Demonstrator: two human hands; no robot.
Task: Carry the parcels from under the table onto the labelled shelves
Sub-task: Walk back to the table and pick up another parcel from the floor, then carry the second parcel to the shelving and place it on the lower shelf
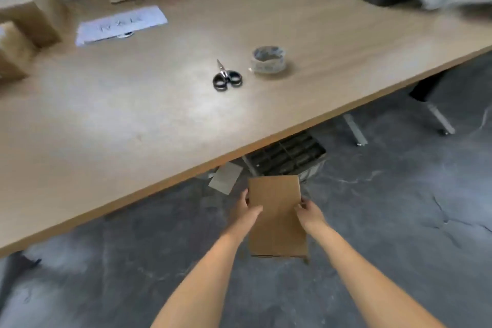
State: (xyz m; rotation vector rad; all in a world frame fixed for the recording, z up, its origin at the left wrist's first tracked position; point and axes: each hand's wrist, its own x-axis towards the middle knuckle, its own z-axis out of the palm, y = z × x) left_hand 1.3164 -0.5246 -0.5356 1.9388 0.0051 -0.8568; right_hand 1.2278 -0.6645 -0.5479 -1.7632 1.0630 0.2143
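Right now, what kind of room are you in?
Probably a packing or mailroom workspace: scissors and a tape roll lie on the wooden table, and both hands, left hand and right hand, hold a cardboard parcel.

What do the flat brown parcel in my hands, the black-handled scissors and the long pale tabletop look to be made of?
Flat brown parcel: plain matte cardboard, judging by its even tan face and crisp edges. Black-handled scissors: shiny metal blades with glossy black loops, probably plastic. Long pale tabletop: wood-look surface, likely laminate, with faint grain and a soft sheen.
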